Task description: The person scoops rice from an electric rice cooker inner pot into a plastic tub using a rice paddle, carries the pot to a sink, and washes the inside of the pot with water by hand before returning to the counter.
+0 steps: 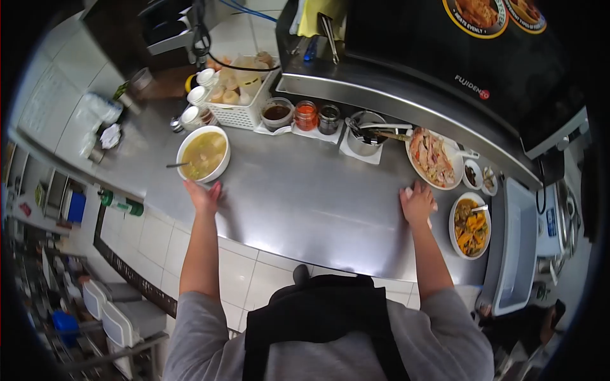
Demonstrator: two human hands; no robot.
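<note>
My left hand (pixel 203 195) is at the near side of a white bowl of soup (pixel 204 152), thumb and fingers apart, seeming to touch its lower wall. A spoon (pixel 178 165) leans out over the bowl's left rim. On the right, my right hand (pixel 417 204) presses down on the steel counter (pixel 305 197), fingers bent over a small white cloth or tissue (pixel 434 206) that shows at its edges. Just beyond that hand lies a plate of shredded meat (pixel 435 157). To its right stands a white bowl of orange and brown stew (pixel 470 226) with a spoon.
Along the back stand a white basket of bottles (pixel 238 114), jars of sauce (pixel 305 116) and a metal pot of utensils (pixel 365 136). Two small dishes (pixel 473 173) sit by the plate. A grey tub (pixel 518 247) borders the right end. A black appliance (pixel 457 70) overhangs the back.
</note>
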